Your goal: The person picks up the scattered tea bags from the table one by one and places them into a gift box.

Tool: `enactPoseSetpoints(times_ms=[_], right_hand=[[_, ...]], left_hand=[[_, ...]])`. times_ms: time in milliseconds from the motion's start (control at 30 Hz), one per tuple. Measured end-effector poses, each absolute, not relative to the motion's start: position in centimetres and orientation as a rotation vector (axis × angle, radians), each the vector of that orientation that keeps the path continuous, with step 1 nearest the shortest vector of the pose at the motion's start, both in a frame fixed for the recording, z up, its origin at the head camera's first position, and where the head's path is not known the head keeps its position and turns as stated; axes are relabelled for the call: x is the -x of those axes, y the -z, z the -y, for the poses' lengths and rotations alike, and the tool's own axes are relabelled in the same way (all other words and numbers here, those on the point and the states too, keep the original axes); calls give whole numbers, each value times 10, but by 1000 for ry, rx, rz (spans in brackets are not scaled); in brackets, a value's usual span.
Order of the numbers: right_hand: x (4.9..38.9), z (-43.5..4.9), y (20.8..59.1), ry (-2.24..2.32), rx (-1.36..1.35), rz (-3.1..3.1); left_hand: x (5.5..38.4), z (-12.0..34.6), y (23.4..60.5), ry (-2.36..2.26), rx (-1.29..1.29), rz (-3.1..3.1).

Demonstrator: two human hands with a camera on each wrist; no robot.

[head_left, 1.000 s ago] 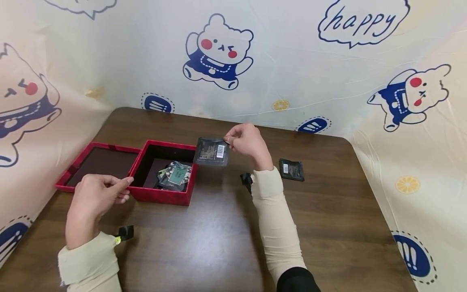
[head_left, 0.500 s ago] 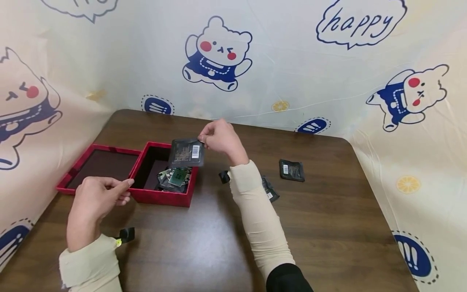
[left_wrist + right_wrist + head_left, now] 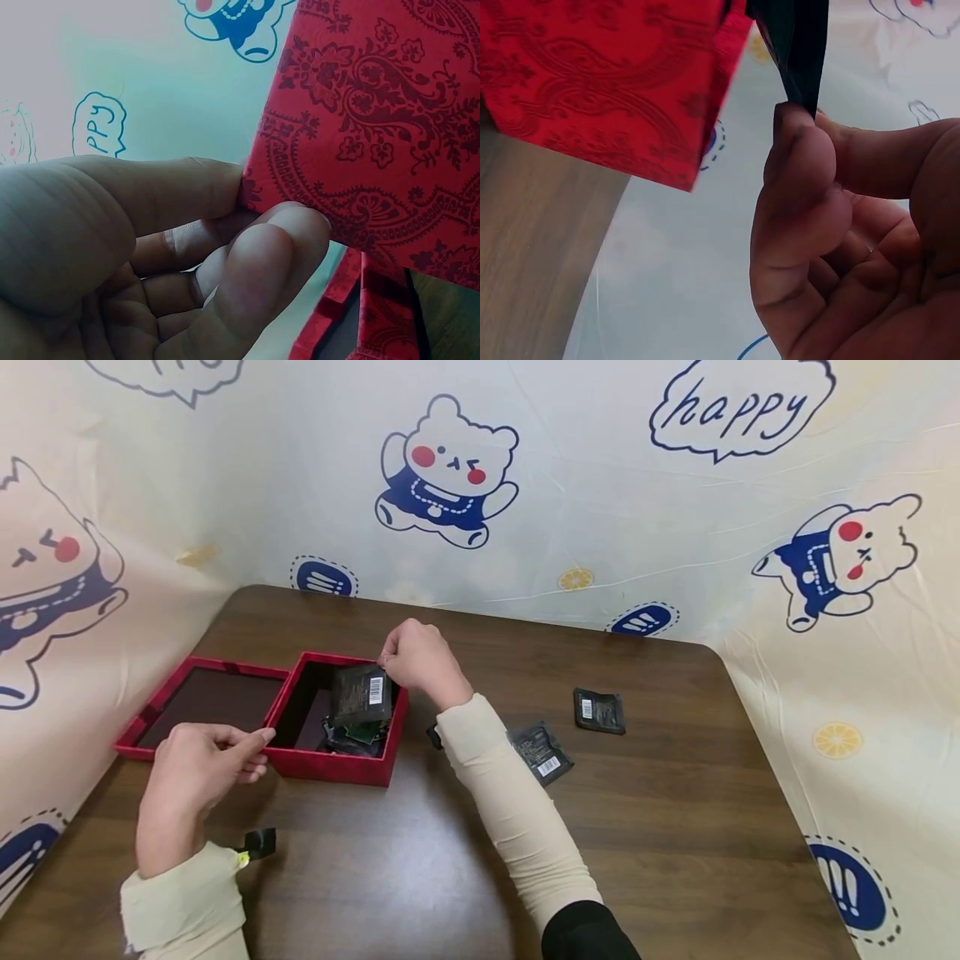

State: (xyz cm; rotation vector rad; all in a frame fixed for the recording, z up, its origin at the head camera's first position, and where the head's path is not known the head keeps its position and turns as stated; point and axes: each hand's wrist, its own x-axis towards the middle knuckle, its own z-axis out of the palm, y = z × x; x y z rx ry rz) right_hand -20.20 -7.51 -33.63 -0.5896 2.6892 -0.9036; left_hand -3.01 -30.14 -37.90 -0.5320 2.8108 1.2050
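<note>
My right hand (image 3: 423,658) pinches a flat black sachet (image 3: 354,695) with a white barcode label by its upper corner. The sachet hangs tilted over the open red box (image 3: 330,766), its lower part inside the rim. In the right wrist view, thumb and fingertips meet on the dark edge of the packet. Beneath it lie several other sachets (image 3: 352,745), partly covered. My left hand (image 3: 197,768) holds the box's near left corner between thumb and fingers. Close up in the left wrist view, the box's wall (image 3: 375,112) shows a red paisley pattern.
Left of the box lies a shallow red tray-like lid (image 3: 213,702) with a dark inside. Two black sachets rest on the wooden table (image 3: 675,827): one (image 3: 600,710) further right, the other (image 3: 542,752) beside my right sleeve. A printed curtain (image 3: 315,468) hangs behind the table.
My right hand has carried the black sachet leftward from beside the box and lowered it into the opening. One tabletop sachet has come out from behind my sleeve. My left hand has stayed put.
</note>
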Motion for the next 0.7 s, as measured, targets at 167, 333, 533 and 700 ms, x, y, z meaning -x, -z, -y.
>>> enactPoseSetpoints(times_ms=[167, 333, 533, 700], right_hand=[[197, 83, 340, 815, 570, -2721], [192, 91, 344, 685, 578, -2795], [187, 99, 351, 563, 614, -2874], [184, 102, 355, 500, 648, -2907]], left_hand=[[30, 301, 379, -1208, 534, -2818], [29, 300, 380, -1199, 532, -2821], [29, 300, 380, -1198, 541, -2817], [29, 300, 380, -1209, 554, -2799]])
